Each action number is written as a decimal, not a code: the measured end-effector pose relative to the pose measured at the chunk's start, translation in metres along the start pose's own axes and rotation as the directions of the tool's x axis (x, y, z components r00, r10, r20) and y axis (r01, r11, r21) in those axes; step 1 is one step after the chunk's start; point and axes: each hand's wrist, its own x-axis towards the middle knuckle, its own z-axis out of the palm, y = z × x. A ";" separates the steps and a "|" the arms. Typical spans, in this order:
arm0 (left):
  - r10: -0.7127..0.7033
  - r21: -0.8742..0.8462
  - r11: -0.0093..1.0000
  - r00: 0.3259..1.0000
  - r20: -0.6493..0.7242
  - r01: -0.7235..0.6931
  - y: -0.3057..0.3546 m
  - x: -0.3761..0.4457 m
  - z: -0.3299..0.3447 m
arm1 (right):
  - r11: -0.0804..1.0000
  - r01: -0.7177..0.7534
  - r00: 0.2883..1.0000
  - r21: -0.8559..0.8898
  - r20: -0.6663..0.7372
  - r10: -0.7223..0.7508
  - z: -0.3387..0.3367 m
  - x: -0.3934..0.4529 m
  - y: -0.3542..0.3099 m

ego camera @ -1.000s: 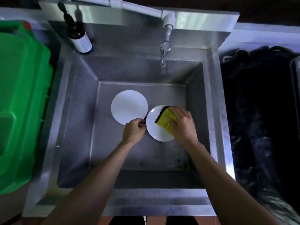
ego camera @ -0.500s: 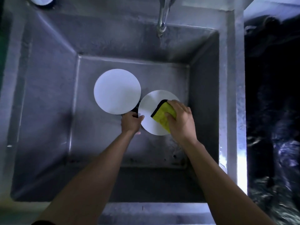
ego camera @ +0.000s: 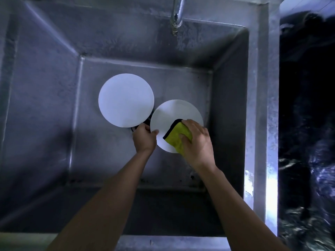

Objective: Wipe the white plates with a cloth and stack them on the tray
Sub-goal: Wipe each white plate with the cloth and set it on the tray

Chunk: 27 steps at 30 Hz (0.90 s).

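Note:
Two round white plates are in a deep steel sink [ego camera: 54,105]. The left plate [ego camera: 126,100] lies flat on the sink floor. The right plate [ego camera: 172,115] is gripped at its left rim by my left hand [ego camera: 144,137]. A folded yellow cloth [ego camera: 178,137] with a dark edge is pressed on that plate's lower right part under my right hand [ego camera: 197,144]. No tray is in view.
A tap spout [ego camera: 176,15] hangs over the sink's back wall. The sink's right rim [ego camera: 262,124] is a broad steel strip, with a dark wet-looking surface [ego camera: 308,124] beyond it. A dark drain fitting [ego camera: 145,122] peeks out between the plates.
The view has closed in on the sink, so the green crate and bottle are out of frame. My right hand slid the cloth down toward the plate's lower right; my left hand keeps the rim.

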 end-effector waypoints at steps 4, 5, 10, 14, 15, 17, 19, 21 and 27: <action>-0.021 -0.019 1.000 0.999 -0.046 0.020 0.001 -0.003 0.001 | 1.000 0.001 1.000 0.011 0.010 -0.002 0.001 -0.009 0.004; -0.040 -0.044 0.998 0.998 -0.045 0.038 0.001 -0.003 0.001 | 1.000 0.005 1.000 0.008 0.012 -0.005 0.001 -0.011 0.005; -0.171 -0.141 0.976 0.985 -0.010 0.167 -0.001 -0.012 -0.004 | 1.000 0.012 1.000 -0.002 0.012 -0.012 -0.004 -0.022 0.008; -0.300 -0.252 0.923 0.954 0.005 0.292 -0.002 -0.024 -0.014 | 1.000 0.009 1.000 0.002 0.025 -0.009 -0.011 -0.028 0.006; -0.325 -0.276 0.908 0.946 0.014 0.316 -0.003 -0.026 -0.017 | 1.000 0.008 1.000 0.001 0.028 -0.008 -0.012 -0.030 0.005; -0.361 -0.298 0.887 0.932 0.028 0.352 -0.004 -0.030 -0.024 | 1.000 0.009 0.999 0.001 0.032 -0.009 -0.015 -0.033 0.003; -0.385 -0.314 0.871 0.922 0.043 0.379 -0.005 -0.034 -0.031 | 1.000 0.005 0.999 0.006 0.038 -0.005 -0.016 -0.036 0.000; -0.389 -0.324 0.862 0.918 0.069 0.390 -0.003 -0.038 -0.038 | 1.000 -0.005 0.999 0.007 0.042 0.005 -0.017 -0.040 -0.004; -0.358 -0.376 0.835 0.916 0.183 0.402 0.008 -0.051 -0.057 | 1.000 -0.001 0.997 -0.015 0.071 0.002 -0.020 -0.048 -0.014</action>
